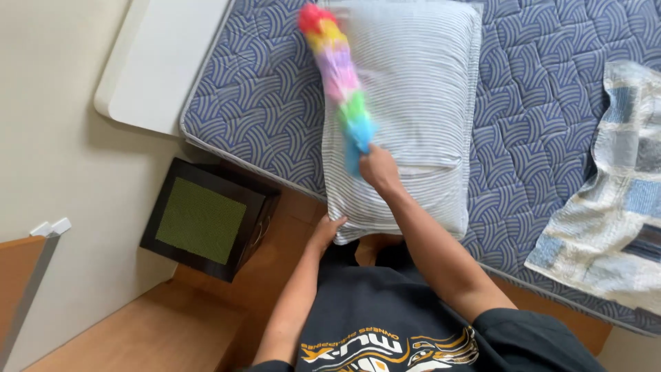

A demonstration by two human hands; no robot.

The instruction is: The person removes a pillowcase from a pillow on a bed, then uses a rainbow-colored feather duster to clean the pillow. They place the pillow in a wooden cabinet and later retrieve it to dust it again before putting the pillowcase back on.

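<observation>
Right hand (378, 167), arm extended, grips rainbow feather duster (337, 67) over striped pillow (420, 103); left hand (328, 229) grasps the pillow's near corner.

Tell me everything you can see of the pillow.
The pillow is a plump rectangle in a pale case with fine grey and white stripes, soft cloth by its look, with a seam or flap near its lower end. It lies flat on the blue patterned mattress, its lower edge overhanging. The left hand grips its lower corner; the right hand sweeps a rainbow duster across it.
</observation>
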